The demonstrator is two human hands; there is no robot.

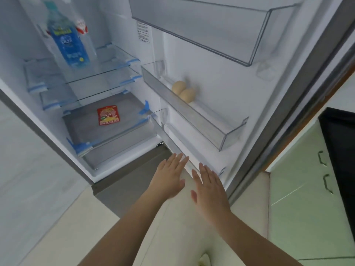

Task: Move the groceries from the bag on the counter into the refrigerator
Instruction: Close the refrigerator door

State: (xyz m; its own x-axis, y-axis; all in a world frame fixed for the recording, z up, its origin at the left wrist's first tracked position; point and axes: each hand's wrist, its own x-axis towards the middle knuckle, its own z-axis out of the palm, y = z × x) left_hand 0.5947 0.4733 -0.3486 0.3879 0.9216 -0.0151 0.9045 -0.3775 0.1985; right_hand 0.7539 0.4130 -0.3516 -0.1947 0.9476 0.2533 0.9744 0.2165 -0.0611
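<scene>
Before the open refrigerator (119,143), both hands (189,181) spread flat, empty.

You have a single view, from the camera on your head. It looks forward and steeply down into the open refrigerator (107,104), close enough that the door's inner bins (194,112) fill the right of the picture. Its wide lens bends the edges. Both forearms enter from the bottom edge. The green cabinet (299,189) sits far right.

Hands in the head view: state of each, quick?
Left hand: open, fingers straight, holding nothing.
Right hand: open, fingers straight, holding nothing.
</scene>
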